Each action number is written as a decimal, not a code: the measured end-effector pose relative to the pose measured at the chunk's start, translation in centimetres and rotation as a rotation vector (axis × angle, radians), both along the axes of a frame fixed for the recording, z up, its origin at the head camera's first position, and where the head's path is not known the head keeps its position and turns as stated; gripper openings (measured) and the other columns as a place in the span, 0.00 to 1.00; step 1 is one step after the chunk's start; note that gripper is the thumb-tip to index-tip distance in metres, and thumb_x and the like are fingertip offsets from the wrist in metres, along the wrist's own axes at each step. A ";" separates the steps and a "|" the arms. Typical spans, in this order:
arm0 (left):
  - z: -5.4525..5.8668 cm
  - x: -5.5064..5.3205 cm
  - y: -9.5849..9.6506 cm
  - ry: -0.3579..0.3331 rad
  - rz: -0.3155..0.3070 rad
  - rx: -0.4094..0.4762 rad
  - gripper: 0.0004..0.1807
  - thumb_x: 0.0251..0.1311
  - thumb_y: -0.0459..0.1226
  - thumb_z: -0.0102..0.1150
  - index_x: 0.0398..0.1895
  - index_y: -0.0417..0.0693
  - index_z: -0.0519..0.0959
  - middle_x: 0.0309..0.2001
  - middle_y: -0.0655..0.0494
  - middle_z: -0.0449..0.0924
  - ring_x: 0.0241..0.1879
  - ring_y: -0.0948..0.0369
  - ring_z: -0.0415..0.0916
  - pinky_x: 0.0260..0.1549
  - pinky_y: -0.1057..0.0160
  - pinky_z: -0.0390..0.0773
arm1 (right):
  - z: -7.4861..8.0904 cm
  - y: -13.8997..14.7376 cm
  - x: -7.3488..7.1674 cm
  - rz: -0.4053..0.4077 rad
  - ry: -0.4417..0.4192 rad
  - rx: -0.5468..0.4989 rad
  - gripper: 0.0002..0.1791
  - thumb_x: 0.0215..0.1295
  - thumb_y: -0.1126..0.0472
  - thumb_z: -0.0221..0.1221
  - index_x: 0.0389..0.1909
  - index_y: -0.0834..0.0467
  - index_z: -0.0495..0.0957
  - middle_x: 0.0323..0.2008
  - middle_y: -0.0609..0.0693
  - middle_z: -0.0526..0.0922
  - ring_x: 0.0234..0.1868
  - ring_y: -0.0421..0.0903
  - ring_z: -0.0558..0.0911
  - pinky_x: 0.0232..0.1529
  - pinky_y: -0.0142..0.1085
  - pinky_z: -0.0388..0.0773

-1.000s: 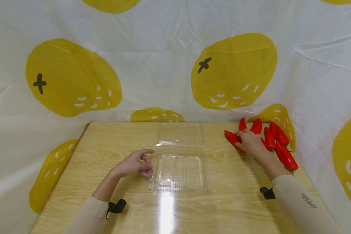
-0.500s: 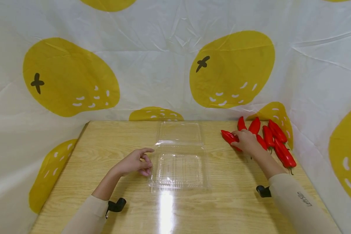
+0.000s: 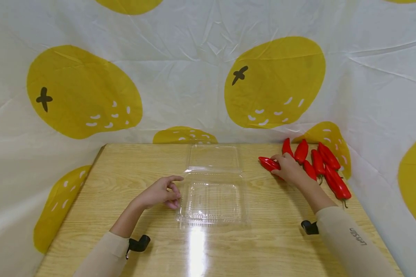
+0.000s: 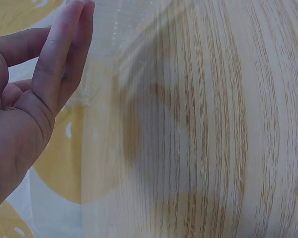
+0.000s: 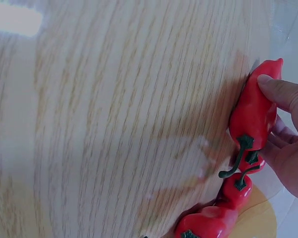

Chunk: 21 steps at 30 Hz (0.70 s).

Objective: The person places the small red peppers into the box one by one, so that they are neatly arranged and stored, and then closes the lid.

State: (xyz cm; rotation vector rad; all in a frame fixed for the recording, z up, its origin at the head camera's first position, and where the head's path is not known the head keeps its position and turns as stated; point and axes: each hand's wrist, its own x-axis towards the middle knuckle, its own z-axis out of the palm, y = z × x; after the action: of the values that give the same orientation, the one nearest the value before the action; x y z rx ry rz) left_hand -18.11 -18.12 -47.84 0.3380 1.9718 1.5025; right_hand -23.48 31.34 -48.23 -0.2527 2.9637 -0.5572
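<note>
Pepper (image 3: 267, 163) shifted leftward, right hand (image 3: 289, 168) pinching its body, likely for purchase; left hand (image 3: 160, 193) hung lax beside container (image 3: 213, 202).

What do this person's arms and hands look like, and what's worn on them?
The left hand and right hand are bare, without gloves. Plain beige cloth covers each forearm: a left sleeve and a right sleeve, the latter with dark lettering too small to read surely. Beside each cuff sits a small, rounded black piece, probably the wrist camera.
</note>
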 end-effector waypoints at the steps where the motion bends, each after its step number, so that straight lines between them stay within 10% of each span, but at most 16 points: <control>1: 0.0 0.0 0.0 -0.001 0.002 0.003 0.37 0.69 0.24 0.58 0.79 0.36 0.56 0.40 0.43 0.78 0.29 0.53 0.86 0.33 0.53 0.91 | 0.0 0.0 0.0 0.001 -0.002 0.004 0.29 0.64 0.60 0.69 0.64 0.66 0.73 0.52 0.71 0.74 0.48 0.64 0.77 0.52 0.58 0.81; 21: -0.1 0.5 0.3 -0.044 0.043 0.060 0.33 0.69 0.24 0.58 0.75 0.32 0.58 0.40 0.44 0.76 0.30 0.52 0.86 0.33 0.53 0.91 | -0.1 -0.1 -0.9 0.063 -0.015 0.042 0.30 0.66 0.56 0.69 0.62 0.69 0.73 0.50 0.65 0.84 0.44 0.58 0.81 0.50 0.55 0.83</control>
State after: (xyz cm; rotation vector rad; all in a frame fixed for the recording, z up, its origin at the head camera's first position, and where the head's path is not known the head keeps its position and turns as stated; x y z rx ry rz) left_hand -17.64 -17.86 -47.98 0.2869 1.9142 1.5852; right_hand -24.34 31.22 -48.31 -0.3342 2.9374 -0.4866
